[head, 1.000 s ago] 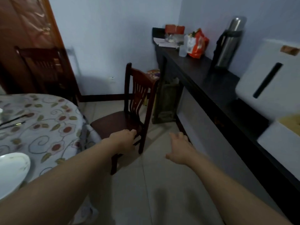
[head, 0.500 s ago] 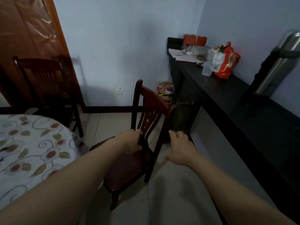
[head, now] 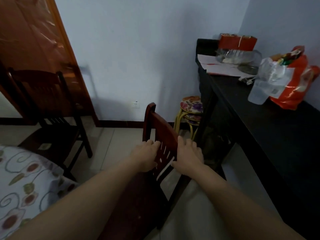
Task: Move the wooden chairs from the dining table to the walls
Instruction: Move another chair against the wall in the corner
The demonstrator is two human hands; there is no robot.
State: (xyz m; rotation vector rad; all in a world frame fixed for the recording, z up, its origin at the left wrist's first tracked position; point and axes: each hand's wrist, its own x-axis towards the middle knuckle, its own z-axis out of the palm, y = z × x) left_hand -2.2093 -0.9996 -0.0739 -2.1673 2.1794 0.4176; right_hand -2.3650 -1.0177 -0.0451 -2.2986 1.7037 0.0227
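A dark red wooden chair (head: 161, 129) stands right in front of me, its slatted back turned toward the dark counter. My left hand (head: 147, 157) grips the backrest from the seat side, fingers curled on the slats. My right hand (head: 187, 155) clasps the same backrest from the outer side, over the top rail's near end. A second wooden chair (head: 43, 101) stands at the left by the door. The dining table (head: 22, 179), under a flowered cloth, fills the lower left corner.
A long dark counter (head: 259, 122) runs along the right wall, carrying an orange bag (head: 294, 84), a plastic cup and a red box (head: 237, 41). Stacked flowered stools (head: 191, 108) sit in the corner beneath its end. A wooden door (head: 31, 40) is at left. A light tiled floor stretches toward the far wall.
I have come closer to the chair. Both hands have closed on its backrest; the right one hung free beside it before.
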